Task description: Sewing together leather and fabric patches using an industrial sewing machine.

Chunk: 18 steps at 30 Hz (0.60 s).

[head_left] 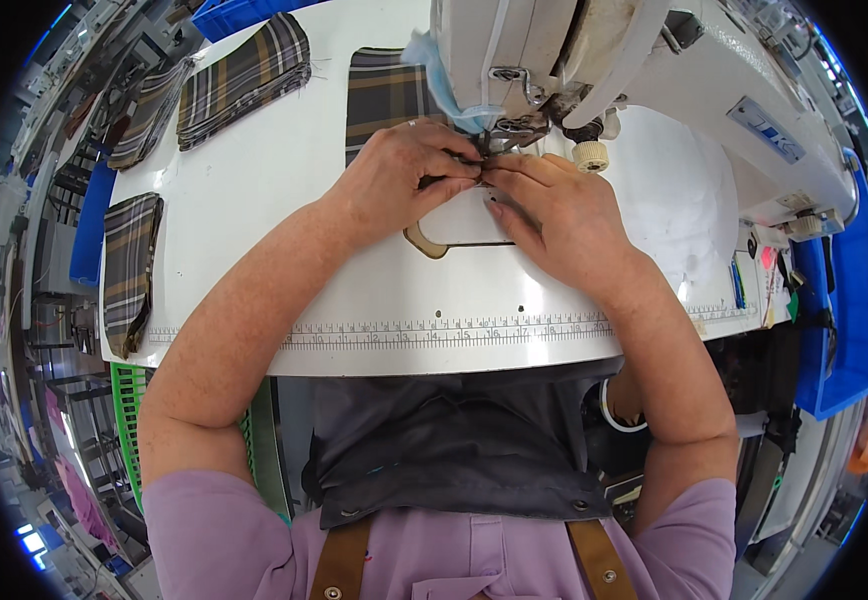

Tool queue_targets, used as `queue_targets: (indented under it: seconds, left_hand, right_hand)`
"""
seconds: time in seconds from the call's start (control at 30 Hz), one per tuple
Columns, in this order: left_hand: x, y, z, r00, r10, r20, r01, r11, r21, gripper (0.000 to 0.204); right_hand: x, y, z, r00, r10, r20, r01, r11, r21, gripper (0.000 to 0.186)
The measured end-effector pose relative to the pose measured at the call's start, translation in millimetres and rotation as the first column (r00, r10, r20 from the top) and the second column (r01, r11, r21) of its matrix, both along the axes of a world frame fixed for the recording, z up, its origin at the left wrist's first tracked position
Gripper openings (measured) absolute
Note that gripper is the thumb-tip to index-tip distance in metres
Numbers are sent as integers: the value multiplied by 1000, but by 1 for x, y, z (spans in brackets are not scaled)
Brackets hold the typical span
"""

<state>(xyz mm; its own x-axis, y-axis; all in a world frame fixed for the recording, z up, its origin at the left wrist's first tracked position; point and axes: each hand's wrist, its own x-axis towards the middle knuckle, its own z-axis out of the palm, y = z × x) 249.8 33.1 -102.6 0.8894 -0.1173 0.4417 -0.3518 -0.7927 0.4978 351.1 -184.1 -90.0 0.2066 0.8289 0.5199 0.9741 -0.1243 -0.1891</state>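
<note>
Both my hands meet close to the needle area of a white sewing machine [514,60]. The fingers of my left hand [394,178] are closed in a pinch on a dark bit of cloth. Behind that hand lies a plaid fabric piece [386,90], grey with tan and white lines, and the pinched bit seems part of it. My right hand [564,215] reaches in from the other side, its fingertips closed at the same cloth edge and its thumb lower down. Fingers hide most of the edge. A light blue strip of cloth [439,85] hangs on the machine head.
Stacked plaid pieces [244,80] lie at the far left, with another plaid stack [132,270] at the left edge. A printed ruler [434,332] runs along the table's front. A blue bin [849,320] stands right; a green basket [129,410] sits below the table at left.
</note>
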Motion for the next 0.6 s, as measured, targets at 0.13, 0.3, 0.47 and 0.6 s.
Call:
queue_targets:
  seconds: [0.13, 0.3, 0.47, 0.6]
  left_hand:
    - [6, 1, 3, 996, 58, -61, -57, 998, 8, 20]
    - [0, -9, 9, 997, 83, 10, -83, 976, 204, 24]
    - [-6, -14, 5, 996, 86, 25, -89, 970, 225, 27]
    - [-19, -29, 3, 987, 160, 3, -158, 969, 188, 45]
  right_hand:
    - [-2, 0, -5, 999, -24, 38, 24, 1000, 17, 23]
    - [0, -4, -7, 999, -29, 14, 29, 999, 17, 25]
    - [0, -4, -8, 1000, -8, 20, 7, 999, 52, 23]
    - [0, -7, -4, 1000, 13, 13, -13, 1000, 7, 22]
